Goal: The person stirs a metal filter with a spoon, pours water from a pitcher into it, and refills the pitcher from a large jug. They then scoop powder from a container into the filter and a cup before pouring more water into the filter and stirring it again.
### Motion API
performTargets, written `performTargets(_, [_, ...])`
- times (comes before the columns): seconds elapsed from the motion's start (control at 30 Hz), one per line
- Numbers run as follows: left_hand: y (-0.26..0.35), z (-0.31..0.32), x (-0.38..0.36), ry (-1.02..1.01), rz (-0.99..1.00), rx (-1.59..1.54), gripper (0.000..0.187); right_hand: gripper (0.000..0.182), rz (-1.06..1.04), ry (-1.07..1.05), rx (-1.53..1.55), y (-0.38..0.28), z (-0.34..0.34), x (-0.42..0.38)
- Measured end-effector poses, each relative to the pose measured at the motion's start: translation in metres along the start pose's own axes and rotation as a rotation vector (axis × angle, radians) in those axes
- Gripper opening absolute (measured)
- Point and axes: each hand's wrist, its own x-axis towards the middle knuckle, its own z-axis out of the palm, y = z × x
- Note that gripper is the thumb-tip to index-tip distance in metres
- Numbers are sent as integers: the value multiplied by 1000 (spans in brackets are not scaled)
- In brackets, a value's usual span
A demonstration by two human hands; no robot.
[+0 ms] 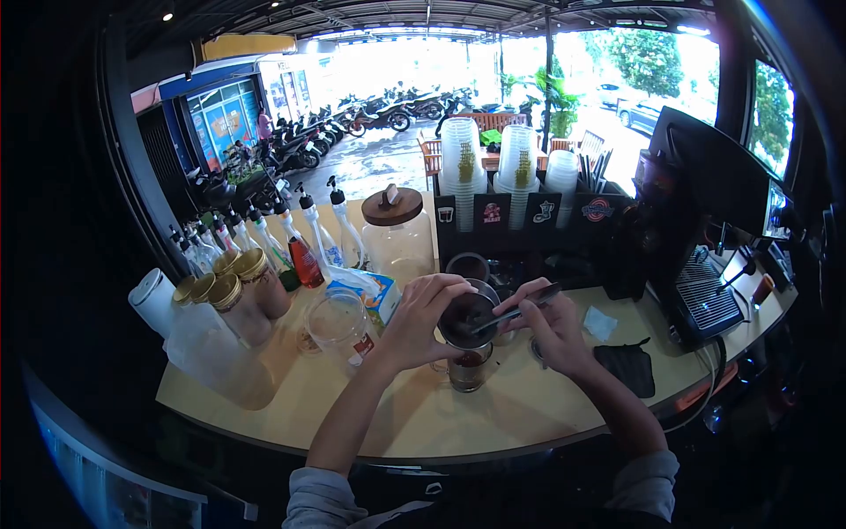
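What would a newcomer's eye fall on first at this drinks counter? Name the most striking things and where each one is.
At the centre, the left hand steadies a metal filter cup over a glass of dark drink, while the right hand works a slim metal tool in it. Stacked plastic cups stand behind; pump bottles line the left.

A row of pump bottles (304,238) stands along the left of the worktop (493,414), with gold-lidded jars (242,286) just in front of them. A big glass jar with a wooden lid (394,231) sits behind. Stacks of plastic cups (464,163) rise over a black rack, a coffee machine (705,291) stands at the right, and a dark cloth (627,366) lies near it. Motorbikes (352,123) are parked outside.
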Motion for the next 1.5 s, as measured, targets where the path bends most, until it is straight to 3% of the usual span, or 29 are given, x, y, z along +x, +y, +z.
performTargets(0.17, [-1,1,1,-10,12,24,78,15,-3,44,44,-6,1,8])
performTargets(0.23, [-1,0,2,-15,30,47,77,16,88,-48,-17,-4,-1,12])
performTargets(0.37, [-2,-1,2,-35,48,72,77,16,103,-48,-53,-9,-12,25])
performTargets(0.43, [-3,0,3,-43,54,79,78,16,80,-173,-52,-7,-10,30])
performTargets(0.73, [-2,1,2,-74,12,67,79,14,82,-292,-241,-24,-8,51])
performTargets(0.97, [-5,2,-3,14,-77,8,81,9,-45,-160,-127,-16,0,34])
performTargets(1.13, [-4,5,-3,20,-108,-3,81,12,-160,-185,-325,-23,3,28])
performTargets(1.37, [-5,8,-3,44,-100,-6,81,12,-185,-192,-351,-16,4,21])
performTargets(1.43, [-4,8,-3,59,-96,-8,81,14,-113,-81,-189,-12,3,22])
performTargets(1.5, [-5,7,-2,38,-84,-2,81,14,-95,-128,-252,-17,3,21])
